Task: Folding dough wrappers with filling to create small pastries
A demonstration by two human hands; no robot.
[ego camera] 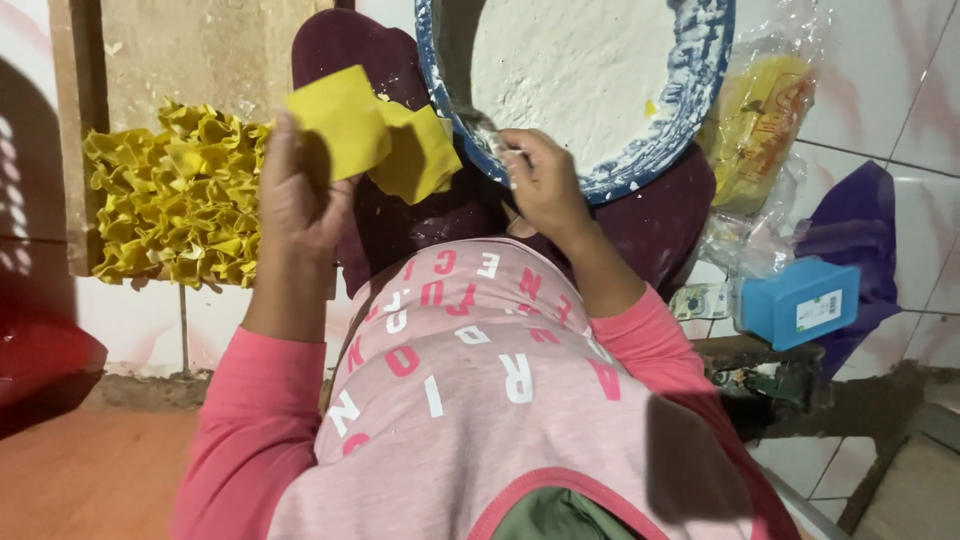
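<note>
My left hand (296,190) holds up a stack of flat yellow square wrappers (368,132) in its fingers, over my lap. With my right hand (541,180) I grip a metal spoon (483,128) whose bowl dips at the near rim of a blue-edged bowl (700,90). The bowl rests on my dark red lap and is filled with a pale white paste (575,65). I am seated, in a pink top with long pink sleeves.
A heap of folded yellow wrappers (170,195) lies on a wooden board at the left. To the right on the tiled floor are a clear plastic bag with yellow contents (755,130), a blue box (800,300) and purple cloth (860,235).
</note>
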